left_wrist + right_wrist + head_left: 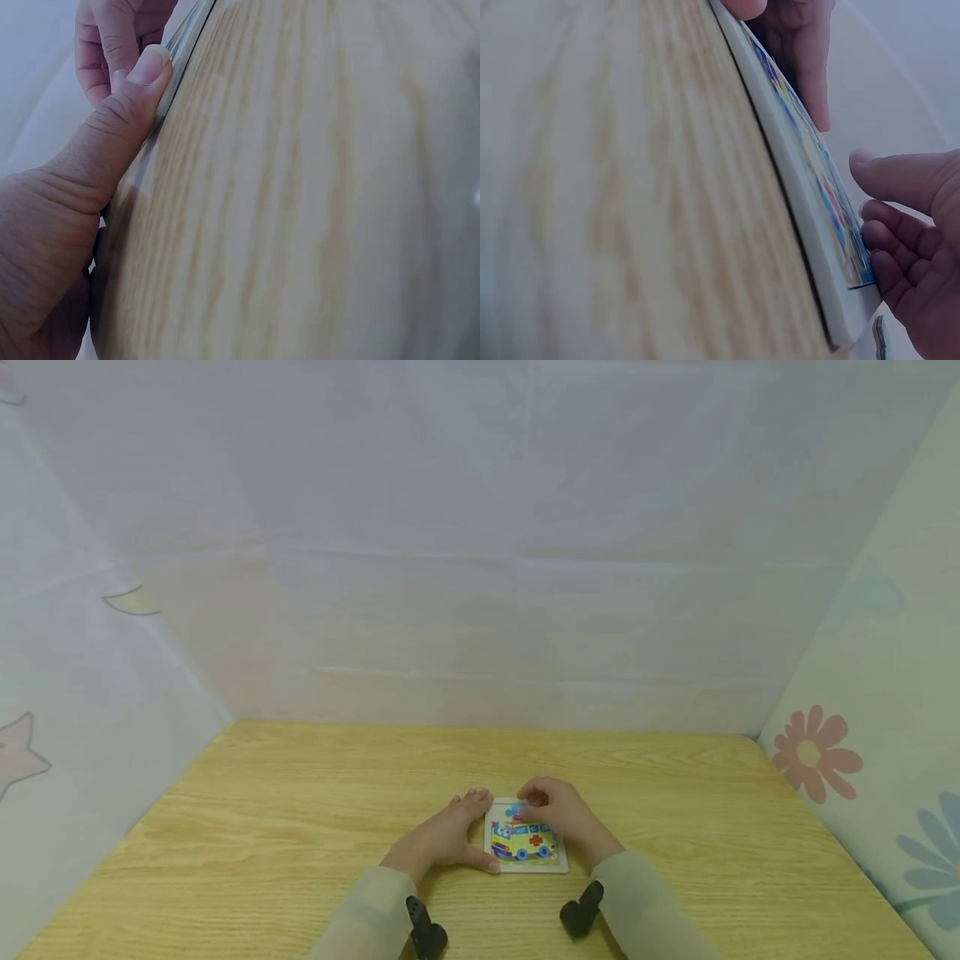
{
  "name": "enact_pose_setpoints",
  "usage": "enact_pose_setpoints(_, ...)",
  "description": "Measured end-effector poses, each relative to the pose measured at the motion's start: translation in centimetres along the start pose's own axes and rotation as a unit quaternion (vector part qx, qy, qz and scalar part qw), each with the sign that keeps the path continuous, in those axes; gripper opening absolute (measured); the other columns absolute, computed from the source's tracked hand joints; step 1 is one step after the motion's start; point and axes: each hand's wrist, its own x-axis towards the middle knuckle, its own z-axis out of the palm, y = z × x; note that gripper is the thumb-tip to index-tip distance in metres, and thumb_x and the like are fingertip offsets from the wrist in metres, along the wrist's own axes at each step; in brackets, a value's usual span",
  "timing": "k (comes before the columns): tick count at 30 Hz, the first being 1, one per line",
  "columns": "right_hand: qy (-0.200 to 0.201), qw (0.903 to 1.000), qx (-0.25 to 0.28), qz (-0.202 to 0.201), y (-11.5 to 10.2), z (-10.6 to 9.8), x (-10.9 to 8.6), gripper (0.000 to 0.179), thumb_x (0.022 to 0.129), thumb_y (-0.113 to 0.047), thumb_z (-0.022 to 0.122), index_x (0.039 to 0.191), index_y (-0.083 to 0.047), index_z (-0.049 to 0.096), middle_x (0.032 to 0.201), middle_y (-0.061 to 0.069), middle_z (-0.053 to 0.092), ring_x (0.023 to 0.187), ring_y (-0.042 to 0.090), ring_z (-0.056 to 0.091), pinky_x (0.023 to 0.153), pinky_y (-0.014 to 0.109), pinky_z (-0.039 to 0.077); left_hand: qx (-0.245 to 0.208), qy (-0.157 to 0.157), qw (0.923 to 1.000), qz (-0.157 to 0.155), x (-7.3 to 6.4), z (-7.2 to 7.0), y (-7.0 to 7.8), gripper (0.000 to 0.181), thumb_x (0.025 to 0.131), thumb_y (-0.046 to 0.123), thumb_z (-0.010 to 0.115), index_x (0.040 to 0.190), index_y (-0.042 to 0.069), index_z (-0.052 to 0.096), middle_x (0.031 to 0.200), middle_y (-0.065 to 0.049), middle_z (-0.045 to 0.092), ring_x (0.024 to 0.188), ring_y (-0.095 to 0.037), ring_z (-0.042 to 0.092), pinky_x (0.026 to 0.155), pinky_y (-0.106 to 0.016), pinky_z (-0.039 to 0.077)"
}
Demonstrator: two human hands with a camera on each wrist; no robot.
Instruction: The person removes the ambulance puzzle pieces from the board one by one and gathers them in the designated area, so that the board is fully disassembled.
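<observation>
A square puzzle board with a pale frame and an ambulance picture lies flat on the table. My left hand holds its left side, thumb at the near corner and fingers at the far one. A blue and purple puzzle piece shows in the upper part of the board, by the right thumb. Over the board's far right part is my right hand, fingers bent. In the right wrist view, a gap separates that thumb from its fingertips, with nothing visible between them.
The wooden table extends around the board, with pale cloth walls at the back and sides. A small thin piece lies beyond the board's corner in the right wrist view. Dark wrist cameras sit at both cuffs.
</observation>
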Motion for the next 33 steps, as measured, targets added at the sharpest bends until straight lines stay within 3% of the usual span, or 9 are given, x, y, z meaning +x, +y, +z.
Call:
enact_pose_setpoints(10,-0.027,0.9983,-0.052,-0.001,-0.26,0.13,0.26,0.015,0.080,-0.017,0.072,0.094,-0.014,0.068,0.099,0.000,0.061,0.090,0.016,0.053,0.085,0.040,0.047,0.002,0.001,1.0000,-0.003,-0.03,-0.05,0.07,0.107,0.064,0.057,0.075,0.147,0.009,0.026,0.154,-0.008,0.018,0.141,-0.037,0.011,0.112,-0.053,0.019)
enact_pose_setpoints(22,-0.050,0.9968,-0.063,-0.005,-0.51,-0.11,0.39,0.017,0.081,-0.014,0.071,0.098,-0.015,0.071,0.091,-0.002,0.056,0.082,0.015,0.048,0.075,0.033,0.044,-0.001,0.000,1.0000,0.003,0.08,-0.03,-0.16,0.107,0.064,0.057,0.075,0.147,0.009,0.027,0.154,-0.008,0.019,0.140,-0.038,0.011,0.111,-0.054,0.020)
enact_pose_setpoints(33,-0.068,0.9951,-0.069,0.019,-0.88,-0.11,0.94,0.012,0.080,-0.014,0.073,0.092,-0.015,0.072,0.095,-0.001,0.058,0.086,0.015,0.052,0.082,0.039,0.048,-0.003,0.000,1.0000,0.001,0.01,-0.04,-0.17,0.106,0.065,0.057,0.074,0.147,0.010,0.027,0.154,-0.007,0.019,0.140,-0.040,0.011,0.110,-0.056,0.021)
